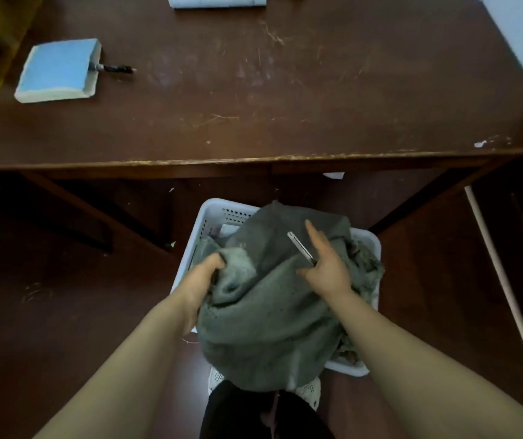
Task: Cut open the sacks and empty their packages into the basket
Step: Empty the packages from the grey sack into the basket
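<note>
A grey-green woven sack (pixel 269 305) lies slumped over a white perforated basket (pixel 219 213) on the floor below me. My left hand (pixel 204 277) grips a bunched fold at the sack's left side. My right hand (pixel 326 264) rests on top of the sack and holds a slim silver knife (pixel 299 247), its blade pointing up and to the left, with the forefinger stretched out. Part of a pale package (pixel 228 231) shows inside the basket at its far left. The sack hides most of the basket's inside.
A scratched brown table (pixel 285 106) stands beyond the basket, its front edge just above it. On it lie a blue-and-white pad (pixel 59 71) with a dark pen beside it and a pale roll (pixel 217 0) at the back. A white rod (pixel 503 277) leans at the right.
</note>
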Demonstrator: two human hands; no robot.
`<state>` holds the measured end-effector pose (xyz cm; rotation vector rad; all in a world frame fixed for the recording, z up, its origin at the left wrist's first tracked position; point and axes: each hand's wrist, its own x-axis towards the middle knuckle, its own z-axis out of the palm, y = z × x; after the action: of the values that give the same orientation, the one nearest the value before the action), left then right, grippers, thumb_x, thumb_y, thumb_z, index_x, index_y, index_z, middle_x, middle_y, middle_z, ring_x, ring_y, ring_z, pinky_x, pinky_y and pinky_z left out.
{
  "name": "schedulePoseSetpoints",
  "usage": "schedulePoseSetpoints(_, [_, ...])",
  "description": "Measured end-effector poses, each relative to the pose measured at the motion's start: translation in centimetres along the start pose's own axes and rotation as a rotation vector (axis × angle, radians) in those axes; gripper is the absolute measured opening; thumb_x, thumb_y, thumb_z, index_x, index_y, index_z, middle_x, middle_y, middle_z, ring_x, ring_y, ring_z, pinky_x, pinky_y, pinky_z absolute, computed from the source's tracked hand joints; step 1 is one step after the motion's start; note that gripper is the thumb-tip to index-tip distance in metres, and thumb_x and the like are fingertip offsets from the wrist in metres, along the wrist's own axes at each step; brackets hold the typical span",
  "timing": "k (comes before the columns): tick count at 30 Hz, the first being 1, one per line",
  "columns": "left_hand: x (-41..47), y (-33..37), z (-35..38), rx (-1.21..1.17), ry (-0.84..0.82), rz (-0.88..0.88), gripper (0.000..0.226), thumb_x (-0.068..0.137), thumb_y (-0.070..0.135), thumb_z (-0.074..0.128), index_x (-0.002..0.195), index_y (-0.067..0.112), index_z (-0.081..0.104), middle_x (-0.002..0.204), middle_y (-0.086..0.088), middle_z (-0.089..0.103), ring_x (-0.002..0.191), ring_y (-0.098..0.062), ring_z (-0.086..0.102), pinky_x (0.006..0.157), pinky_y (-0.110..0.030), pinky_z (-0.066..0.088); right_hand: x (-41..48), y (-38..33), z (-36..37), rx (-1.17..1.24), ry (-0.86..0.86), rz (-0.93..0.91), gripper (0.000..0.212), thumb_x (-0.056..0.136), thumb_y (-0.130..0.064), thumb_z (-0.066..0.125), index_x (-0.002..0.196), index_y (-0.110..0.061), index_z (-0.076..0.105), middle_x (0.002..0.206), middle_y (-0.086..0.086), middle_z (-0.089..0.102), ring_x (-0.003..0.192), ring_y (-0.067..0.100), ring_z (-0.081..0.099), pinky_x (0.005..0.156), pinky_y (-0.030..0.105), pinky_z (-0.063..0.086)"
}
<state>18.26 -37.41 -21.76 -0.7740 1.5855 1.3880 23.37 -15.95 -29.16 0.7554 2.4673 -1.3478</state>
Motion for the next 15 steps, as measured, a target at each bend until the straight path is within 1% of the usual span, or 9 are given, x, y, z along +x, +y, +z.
schedulePoseSetpoints(2, [2.0,-1.1,-1.0,0.191,-0.153,-0.107,0.060,0.065,0.058,0.073,0.101,0.011,0.070,0.097,-0.015,0.072,0.092,-0.031,0.068,0.093,-0.043,0.050,1.6,0.3,1.6,-0.199,-0.054,0.018,0.087,0.079,-0.014,0.071,0.144,-0.047,0.025,0.160,-0.004,0.009,0.131,0.020,0.043,0.092,0.030,0.044])
schedulePoseSetpoints(4, [3.7,-1.9,-2.2,0.442,-0.297,-0.137,0.080,0.046,0.067,0.082,0.107,0.016,0.069,0.103,-0.008,0.073,0.098,-0.027,0.069,0.097,-0.042,0.049,2.7,1.4,3.2,-0.360,-0.142,0.096,0.070,0.079,-0.021,0.071,0.139,-0.039,0.042,0.158,-0.001,0.019,0.128,0.024,0.047,0.091,0.032,0.046])
schedulePoseSetpoints(6, [5.8,-2.2,-3.4,0.642,-0.280,-0.094,0.073,0.045,0.055,0.089,0.102,0.014,0.071,0.096,-0.004,0.074,0.092,-0.022,0.070,0.092,-0.040,0.053,2.9,2.9,4.8,-0.474,-0.189,0.162,0.037,0.084,-0.029,0.066,0.119,-0.022,0.061,0.137,0.004,0.051,0.117,0.028,0.055,0.087,0.032,0.048])
schedulePoseSetpoints(7, [7.1,-2.2,-3.9,0.739,-0.210,-0.053,0.061,0.051,0.044,0.091,0.098,0.012,0.071,0.090,-0.003,0.074,0.087,-0.020,0.071,0.087,-0.037,0.055,2.7,3.7,5.6,-0.503,-0.196,0.202,0.029,0.088,-0.033,0.060,0.111,-0.016,0.063,0.125,0.009,0.059,0.112,0.030,0.058,0.084,0.032,0.047])
schedulePoseSetpoints(9, [9.5,-2.2,-4.5,1.023,0.004,0.103,0.035,0.068,0.025,0.083,0.094,0.008,0.069,0.085,-0.003,0.069,0.081,-0.020,0.067,0.077,-0.033,0.057,2.0,5.2,7.2,-0.411,-0.172,0.290,0.033,0.095,-0.035,0.050,0.111,-0.008,0.060,0.117,0.016,0.061,0.109,0.032,0.058,0.084,0.035,0.046])
schedulePoseSetpoints(11, [11.7,-1.8,-4.4,1.343,0.283,0.336,0.030,0.082,0.016,0.065,0.109,0.006,0.061,0.111,-0.013,0.056,0.102,-0.029,0.056,0.086,-0.036,0.049,1.3,6.1,8.5,-0.090,-0.060,0.385,0.034,0.096,-0.030,0.049,0.114,-0.004,0.060,0.117,0.019,0.062,0.109,0.034,0.057,0.086,0.036,0.045])
schedulePoseSetpoints(12, [13.1,-1.6,-4.2,1.372,0.343,0.424,0.038,0.084,0.011,0.059,0.121,0.005,0.052,0.127,-0.017,0.043,0.115,-0.034,0.045,0.094,-0.039,0.043,0.8,6.2,9.1,0.073,0.002,0.423,0.032,0.096,-0.027,0.051,0.115,-0.003,0.061,0.117,0.018,0.063,0.109,0.033,0.057,0.086,0.034,0.044])
schedulePoseSetpoints(13, [14.4,-1.3,-3.8,1.350,0.328,0.482,0.053,0.083,0.009,0.059,0.133,0.007,0.040,0.140,-0.019,0.027,0.126,-0.038,0.033,0.101,-0.041,0.037,0.3,6.3,9.6,0.197,0.049,0.452,0.030,0.095,-0.023,0.053,0.115,-0.003,0.062,0.114,0.016,0.064,0.108,0.030,0.057,0.084,0.030,0.043])
schedulePoseSetpoints(15, [16.8,-0.5,-2.3,1.299,0.130,0.523,0.097,0.077,0.018,0.071,0.150,0.022,0.007,0.154,-0.014,-0.010,0.143,-0.037,0.002,0.113,-0.046,0.022,-0.6,6.5,10.5,0.276,0.075,0.454,0.023,0.093,-0.021,0.056,0.107,-0.005,0.066,0.099,0.008,0.064,0.097,0.023,0.057,0.076,0.027,0.038])
